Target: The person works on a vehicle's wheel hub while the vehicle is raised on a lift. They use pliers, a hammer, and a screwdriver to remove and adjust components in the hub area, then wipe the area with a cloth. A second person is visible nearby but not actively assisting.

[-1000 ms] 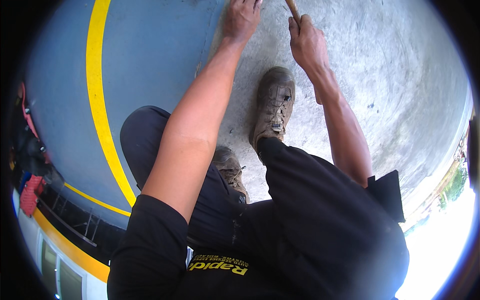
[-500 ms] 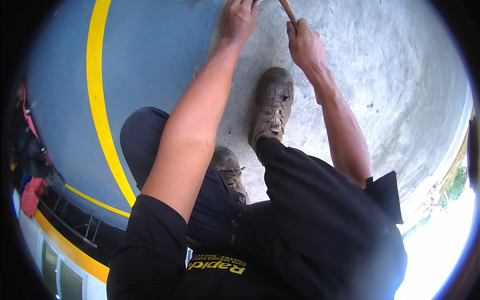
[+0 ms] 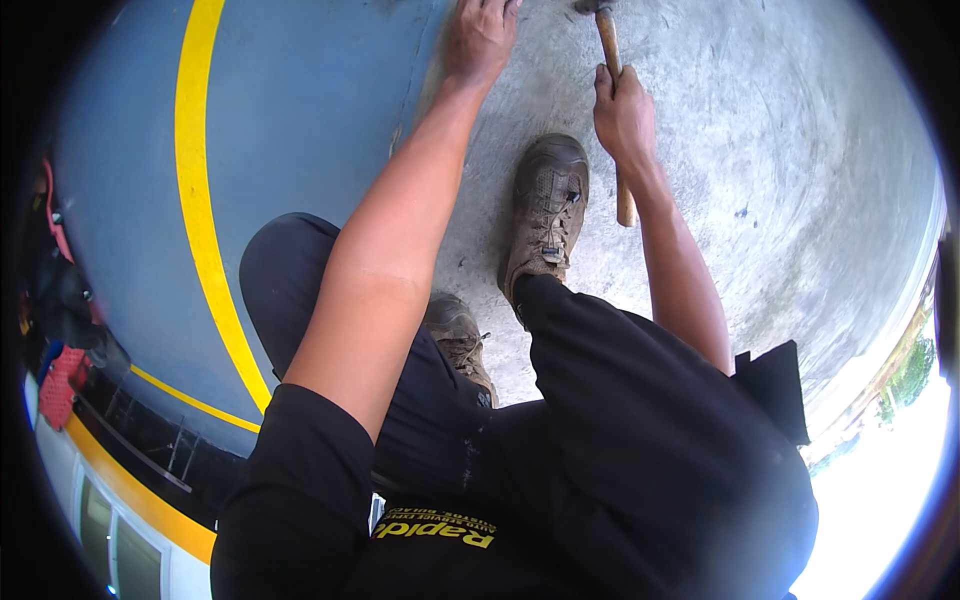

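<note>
My right hand (image 3: 626, 115) is closed round the wooden handle of a hammer (image 3: 608, 42). The dark metal head reaches the top edge of the picture, and the butt of the handle sticks out below my wrist. To its left, my left hand (image 3: 480, 42) is at the top edge above the concrete, back of the hand up. Its fingers are bent and close together; their tips run to the picture's edge, so whatever they grip is hidden. A gap of bare concrete separates the two hands.
My worn brown shoe (image 3: 548, 205) stands on the grey concrete floor (image 3: 780, 180) just below the hands. A blue painted floor area (image 3: 300, 120) with a yellow stripe (image 3: 192, 130) lies left. Red and dark items (image 3: 65, 385) are at the far left rim.
My right hand has moved slightly right and down with the hammer, whose head and handle end now show. The left hand has barely moved.
</note>
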`<act>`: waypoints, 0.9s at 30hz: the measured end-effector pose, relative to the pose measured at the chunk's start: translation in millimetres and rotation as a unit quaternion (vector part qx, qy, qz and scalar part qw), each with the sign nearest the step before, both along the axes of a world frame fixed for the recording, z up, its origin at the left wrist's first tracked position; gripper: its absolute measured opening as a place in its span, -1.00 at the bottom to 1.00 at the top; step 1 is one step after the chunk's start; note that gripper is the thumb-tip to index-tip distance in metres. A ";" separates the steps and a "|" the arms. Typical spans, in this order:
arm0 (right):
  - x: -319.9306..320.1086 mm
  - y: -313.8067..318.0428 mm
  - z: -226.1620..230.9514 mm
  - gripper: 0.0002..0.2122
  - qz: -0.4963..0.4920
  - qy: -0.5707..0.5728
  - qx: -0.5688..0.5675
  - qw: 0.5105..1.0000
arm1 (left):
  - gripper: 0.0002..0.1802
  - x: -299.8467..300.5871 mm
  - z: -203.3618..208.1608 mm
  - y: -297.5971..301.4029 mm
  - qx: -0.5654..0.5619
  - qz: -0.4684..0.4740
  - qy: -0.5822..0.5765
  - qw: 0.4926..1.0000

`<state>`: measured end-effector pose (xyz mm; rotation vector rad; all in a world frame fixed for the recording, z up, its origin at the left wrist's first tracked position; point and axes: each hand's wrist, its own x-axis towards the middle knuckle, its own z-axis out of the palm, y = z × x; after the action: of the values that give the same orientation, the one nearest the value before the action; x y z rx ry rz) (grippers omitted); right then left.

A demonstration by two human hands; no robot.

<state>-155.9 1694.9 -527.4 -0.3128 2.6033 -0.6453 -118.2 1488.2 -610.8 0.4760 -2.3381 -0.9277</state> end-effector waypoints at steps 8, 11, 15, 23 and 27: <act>-1.6 8.9 -5.1 -0.59 -0.010 -0.018 0.020 1.000 | -0.83 0.4 -1.9 1.7 0.019 0.006 -0.006 1.000; -1.5 9.1 -4.2 -0.58 -0.007 -0.013 0.020 1.000 | -0.84 -0.6 -5.0 0.2 0.005 0.003 0.001 1.000; -3.4 5.2 6.7 -0.58 -0.014 -0.036 0.018 0.999 | -0.87 -1.5 -7.4 2.3 -0.012 -0.004 -0.008 1.000; 1.4 -20.3 18.0 -0.59 0.033 -0.044 0.011 0.998 | -0.87 -6.4 -15.2 5.3 -0.142 0.052 -0.070 0.986; -7.8 -27.4 14.3 -0.60 0.094 -0.012 0.019 0.995 | -0.88 -5.8 -10.7 4.9 -0.120 0.028 -0.069 0.990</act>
<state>-163.7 1667.6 -513.1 -0.5270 2.5207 -0.5289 -124.0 1493.1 -621.5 0.5179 -2.5064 -0.5916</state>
